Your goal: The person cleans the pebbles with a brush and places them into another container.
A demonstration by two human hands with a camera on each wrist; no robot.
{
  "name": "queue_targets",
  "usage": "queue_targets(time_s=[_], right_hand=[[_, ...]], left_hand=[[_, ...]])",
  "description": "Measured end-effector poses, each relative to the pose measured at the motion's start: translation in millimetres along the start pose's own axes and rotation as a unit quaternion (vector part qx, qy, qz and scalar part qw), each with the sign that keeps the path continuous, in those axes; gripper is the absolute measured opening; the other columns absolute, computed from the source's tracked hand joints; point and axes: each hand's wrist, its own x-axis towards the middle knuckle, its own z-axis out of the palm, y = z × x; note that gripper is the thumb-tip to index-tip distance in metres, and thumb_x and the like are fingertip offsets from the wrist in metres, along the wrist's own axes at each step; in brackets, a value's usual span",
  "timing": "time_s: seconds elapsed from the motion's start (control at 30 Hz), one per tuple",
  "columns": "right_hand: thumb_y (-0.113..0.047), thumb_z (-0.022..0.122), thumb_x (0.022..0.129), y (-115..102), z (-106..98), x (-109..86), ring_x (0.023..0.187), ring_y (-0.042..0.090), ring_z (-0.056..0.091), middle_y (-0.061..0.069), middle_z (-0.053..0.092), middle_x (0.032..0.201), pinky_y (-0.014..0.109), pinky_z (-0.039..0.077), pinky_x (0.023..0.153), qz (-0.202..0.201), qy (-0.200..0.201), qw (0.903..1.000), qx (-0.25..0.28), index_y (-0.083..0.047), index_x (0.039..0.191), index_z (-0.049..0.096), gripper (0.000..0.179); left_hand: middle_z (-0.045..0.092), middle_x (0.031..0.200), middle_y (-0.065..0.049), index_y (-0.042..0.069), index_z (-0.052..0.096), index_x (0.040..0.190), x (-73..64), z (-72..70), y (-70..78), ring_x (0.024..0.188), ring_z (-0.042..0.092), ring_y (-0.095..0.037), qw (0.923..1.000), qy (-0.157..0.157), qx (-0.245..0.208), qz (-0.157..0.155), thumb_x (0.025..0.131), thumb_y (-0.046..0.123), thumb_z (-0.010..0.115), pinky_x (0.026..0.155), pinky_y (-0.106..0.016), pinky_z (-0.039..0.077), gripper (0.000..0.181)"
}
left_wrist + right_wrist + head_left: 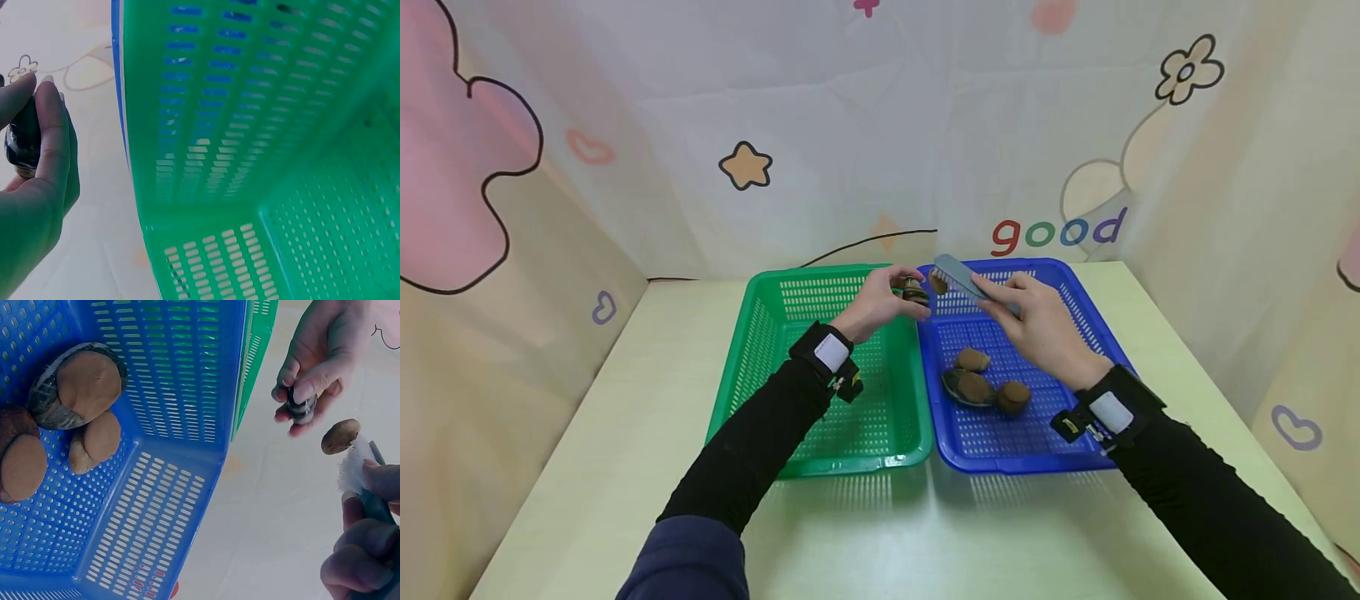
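Head view: left grip (882, 302) pinches stone (913, 291), right grip (1041, 323) brush (958, 273), brown lump (936, 282) between; green basket (865, 442), blue basket (1015, 446) below.

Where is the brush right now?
In the head view, the brush is gripped in the right hand, seen over the far left corner of the blue basket, with a small brown lump just left of it.

Stone (914, 292): dark, pale-banded, pinched in left hand (887, 296). Brown lump (340, 437): apart from stone, at its 2 o'clock in head view, beside white bristles (355, 465). Brush (957, 273): grey-blue, gripped in right hand (1037, 329), slanting 10 to 4 o'clock.
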Motion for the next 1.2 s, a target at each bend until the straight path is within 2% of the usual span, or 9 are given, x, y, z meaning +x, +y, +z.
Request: queue_targets(time_s=[0.3, 0.47, 0.57, 0.7, 0.8, 0.83, 0.9, 1.07, 1.2], right_hand=[[-0.009, 0.065, 0.091, 3.6, 1.0, -1.1, 0.064, 0.014, 0.04, 0.007, 0.054, 0.077, 0.021, 0.03, 0.052, -0.014, 0.012, 0.9998, -0.003, -0.008, 0.129, 0.062, 0.037], [-0.009, 0.066, 0.09, 6.1, 0.3, -2.1, 0.064, 0.013, 0.038, 0.006, 0.051, 0.073, 0.021, 0.028, 0.053, -0.021, 0.018, 0.9996, -0.006, -0.007, 0.127, 0.063, 0.037], [-0.009, 0.066, 0.09, 7.0, 0.2, -2.8, 0.064, 0.013, 0.038, 0.006, 0.051, 0.074, 0.021, 0.028, 0.053, -0.017, 0.016, 0.9997, -0.007, -0.008, 0.128, 0.062, 0.037], [-0.008, 0.066, 0.09, 6.8, 0.8, -3.8, 0.065, 0.014, 0.04, 0.006, 0.052, 0.075, 0.021, 0.029, 0.053, -0.007, 0.01, 0.9999, -0.007, -0.008, 0.129, 0.062, 0.039], [-0.008, 0.067, 0.089, 8.0, 0.8, -6.2, 0.064, 0.014, 0.039, 0.006, 0.05, 0.074, 0.022, 0.029, 0.052, -0.001, 0.005, 0.9999, -0.01, -0.008, 0.129, 0.061, 0.04], [-0.008, 0.067, 0.09, 8.4, 0.7, -6.9, 0.064, 0.014, 0.039, 0.005, 0.049, 0.073, 0.022, 0.029, 0.052, 0.0, 0.004, 0.9999, -0.011, -0.009, 0.129, 0.061, 0.04], [-0.009, 0.067, 0.09, 9.2, 0.4, -7.9, 0.063, 0.014, 0.037, 0.005, 0.048, 0.072, 0.023, 0.029, 0.052, 0.0, 0.005, 0.9999, -0.015, -0.008, 0.129, 0.062, 0.04], [-0.009, 0.067, 0.09, 10.8, -1.9, -9.6, 0.063, 0.014, 0.037, 0.006, 0.049, 0.072, 0.022, 0.028, 0.053, -0.002, 0.007, 0.9999, -0.013, -0.008, 0.129, 0.061, 0.04], [-0.01, 0.067, 0.09, 11.7, -3.8, -10.9, 0.064, 0.014, 0.038, 0.006, 0.051, 0.073, 0.021, 0.028, 0.053, -0.003, 0.006, 0.9999, -0.009, -0.008, 0.129, 0.061, 0.04]], left_hand=[[0.05, 0.123, -0.019, 0.002, 0.046, 0.133, -14.7, -31.1, -12.4, 0.103, 0.057, -0.032, 0.9994, -0.003, 0.031, -0.015, 0.083, -0.003, 0.07, 0.085, -0.04, 0.051, 0.055], [0.049, 0.123, -0.02, 0.002, 0.044, 0.135, -13.7, -46.8, -27.6, 0.1, 0.059, -0.031, 0.997, 0.004, 0.053, -0.057, 0.084, -0.003, 0.069, 0.083, -0.038, 0.054, 0.057], [0.053, 0.122, -0.017, 0.003, 0.048, 0.133, 2.2, -57.5, -57.7, 0.101, 0.059, -0.028, 0.9889, 0.012, 0.125, -0.08, 0.082, 0.004, 0.074, 0.085, -0.039, 0.054, 0.056], [0.06, 0.112, -0.006, 0.013, 0.057, 0.122, 62.7, -83.9, -158.7, 0.097, 0.059, -0.023, 0.9633, 0.01, 0.265, -0.043, 0.07, 0.029, 0.087, 0.08, -0.038, 0.051, 0.062], [0.061, 0.107, -0.003, 0.018, 0.058, 0.117, 98.3, -91.0, -214.6, 0.093, 0.058, -0.023, 0.9394, 0.003, 0.341, -0.031, 0.06, 0.041, 0.09, 0.077, -0.037, 0.048, 0.069], [0.061, 0.106, -0.004, 0.017, 0.059, 0.116, 95.1, -87.9, -211.1, 0.093, 0.057, -0.024, 0.9334, 0.0, 0.357, -0.038, 0.061, 0.039, 0.09, 0.075, -0.038, 0.047, 0.067], [0.061, 0.113, -0.008, 0.013, 0.059, 0.119, 73.0, -75.5, -176.3, 0.099, 0.058, -0.027, 0.9214, -0.017, 0.379, -0.087, 0.066, 0.031, 0.089, 0.081, -0.042, 0.047, 0.063], [0.06, 0.123, -0.02, -0.004, 0.058, 0.123, -10.3, -41.3, -56.0, 0.112, 0.058, -0.033, 0.9001, -0.048, 0.406, -0.15, 0.081, 0.007, 0.077, 0.093, -0.04, 0.05, 0.047], [0.06, 0.124, -0.02, -0.004, 0.058, 0.124, -18.8, -37.9, -49.9, 0.114, 0.058, -0.032, 0.8957, -0.065, 0.412, -0.154, 0.083, 0.005, 0.074, 0.093, -0.039, 0.051, 0.045]])
